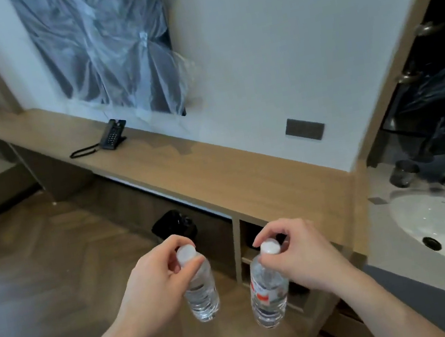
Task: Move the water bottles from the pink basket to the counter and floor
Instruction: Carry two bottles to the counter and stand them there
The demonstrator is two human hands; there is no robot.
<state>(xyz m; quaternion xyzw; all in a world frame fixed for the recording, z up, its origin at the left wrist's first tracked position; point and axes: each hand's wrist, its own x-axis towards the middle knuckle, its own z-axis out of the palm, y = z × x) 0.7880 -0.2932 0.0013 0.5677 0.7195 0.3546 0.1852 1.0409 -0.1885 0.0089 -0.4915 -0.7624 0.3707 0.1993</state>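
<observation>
Two clear water bottles hang upright in mid-air, white caps up. The unlabelled bottle (200, 289) sits at seven o'clock from the counter (215, 169); the red-and-white labelled bottle (267, 288), at its three o'clock, dangles just before the counter's front edge, above the wooden floor (52, 257).

No legible text: the label (263, 295) on the right water bottle (268, 291) shows red and dark patches only, and the far telephone (112, 135) keypad is blurred.
</observation>
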